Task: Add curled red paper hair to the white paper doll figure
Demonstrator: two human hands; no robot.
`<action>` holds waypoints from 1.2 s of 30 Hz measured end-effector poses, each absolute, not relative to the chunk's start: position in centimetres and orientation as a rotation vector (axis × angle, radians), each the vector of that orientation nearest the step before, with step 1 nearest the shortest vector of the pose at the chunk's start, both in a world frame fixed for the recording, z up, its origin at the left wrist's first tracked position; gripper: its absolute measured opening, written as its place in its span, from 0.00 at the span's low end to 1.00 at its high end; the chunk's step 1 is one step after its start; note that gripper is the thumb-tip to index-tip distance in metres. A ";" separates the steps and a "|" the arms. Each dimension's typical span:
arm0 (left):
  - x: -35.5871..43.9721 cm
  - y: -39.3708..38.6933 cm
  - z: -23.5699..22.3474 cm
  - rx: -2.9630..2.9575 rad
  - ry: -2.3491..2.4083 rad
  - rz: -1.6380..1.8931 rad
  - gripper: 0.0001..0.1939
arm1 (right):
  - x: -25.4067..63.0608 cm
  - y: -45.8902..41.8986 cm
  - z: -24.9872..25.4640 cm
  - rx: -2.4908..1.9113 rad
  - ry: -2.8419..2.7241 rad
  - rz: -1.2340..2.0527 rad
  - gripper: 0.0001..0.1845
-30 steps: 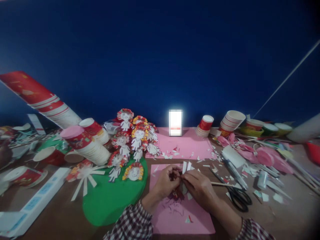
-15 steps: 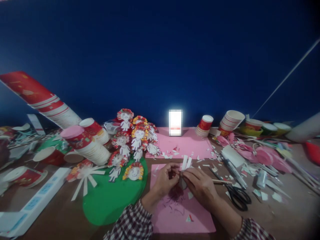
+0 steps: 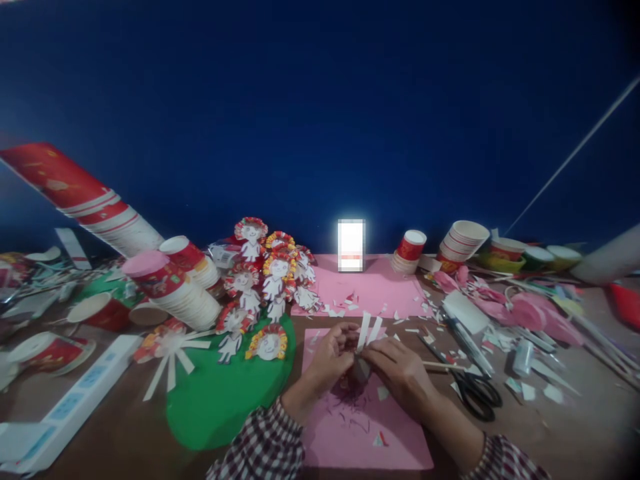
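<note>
My left hand [image 3: 334, 357] and my right hand [image 3: 397, 370] meet over a pink sheet [image 3: 370, 440], fingers pinched together. Between them is a cut paper cup [image 3: 361, 370], its lower part dark and mostly hidden by my fingers. Two white paper strips [image 3: 371, 332] stick up from it above my fingertips. A thin pale stick [image 3: 445, 366] points out to the right from behind my right hand; I cannot tell whether it is held or lying. Black-handled scissors [image 3: 477, 395] lie to the right of my right hand.
Paper dolls with frilled heads [image 3: 275, 277] cluster at left above a green board [image 3: 225, 400]. A cup cut into strips [image 3: 167, 343] rests on its edge. Cup stacks [image 3: 180, 293] lean at left, others [image 3: 463, 243] stand at right. A utility knife [image 3: 470, 347] lies among paper scraps.
The white strips have come up higher between my fingers and now tilt to the right. My hands have shifted only slightly over the pink sheet.
</note>
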State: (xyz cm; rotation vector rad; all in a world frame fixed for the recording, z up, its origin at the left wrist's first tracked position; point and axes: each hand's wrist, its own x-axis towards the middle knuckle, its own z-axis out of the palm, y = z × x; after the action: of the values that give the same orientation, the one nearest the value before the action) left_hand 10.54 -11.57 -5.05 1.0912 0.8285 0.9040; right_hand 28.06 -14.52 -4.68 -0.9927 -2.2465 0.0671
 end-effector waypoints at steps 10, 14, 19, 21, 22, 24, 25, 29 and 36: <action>10.1 -11.3 -5.7 1.186 0.960 0.887 0.17 | 28.0 -14.4 -4.8 -0.921 -2.248 0.018 0.12; 10.0 -11.1 -5.6 1.213 0.984 0.935 0.11 | 28.2 -14.6 -4.6 -0.940 -2.233 -0.008 0.12; 10.0 -11.2 -5.2 1.168 0.973 0.938 0.08 | 28.3 -14.8 -4.4 -1.005 -2.214 -0.033 0.12; 10.1 -11.3 -5.3 1.143 0.967 0.931 0.08 | 28.3 -14.8 -4.2 -1.029 -2.204 -0.079 0.12; 10.1 -11.3 -5.3 1.132 0.964 0.932 0.08 | 28.3 -14.8 -4.1 -1.041 -2.196 -0.106 0.12; 10.0 -11.3 -5.4 1.103 0.958 0.939 0.08 | 28.4 -14.7 -3.8 -1.051 -2.185 -0.143 0.11; 10.0 -11.2 -5.5 1.088 0.957 0.944 0.08 | 28.4 -14.7 -3.6 -1.047 -2.182 -0.150 0.10; 10.0 -11.1 -5.7 1.076 0.978 0.964 0.11 | 28.6 -14.6 -3.5 -1.043 -2.188 -0.141 0.11; 9.8 -11.0 -5.6 1.067 1.034 0.917 0.15 | 29.0 -14.5 -3.9 -1.056 -2.193 -0.164 0.12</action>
State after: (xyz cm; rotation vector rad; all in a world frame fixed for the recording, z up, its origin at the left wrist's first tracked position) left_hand 9.82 -11.04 -5.56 1.0671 1.0336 0.9172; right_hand 29.03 -14.47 -3.90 -1.0561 -2.1930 -0.1639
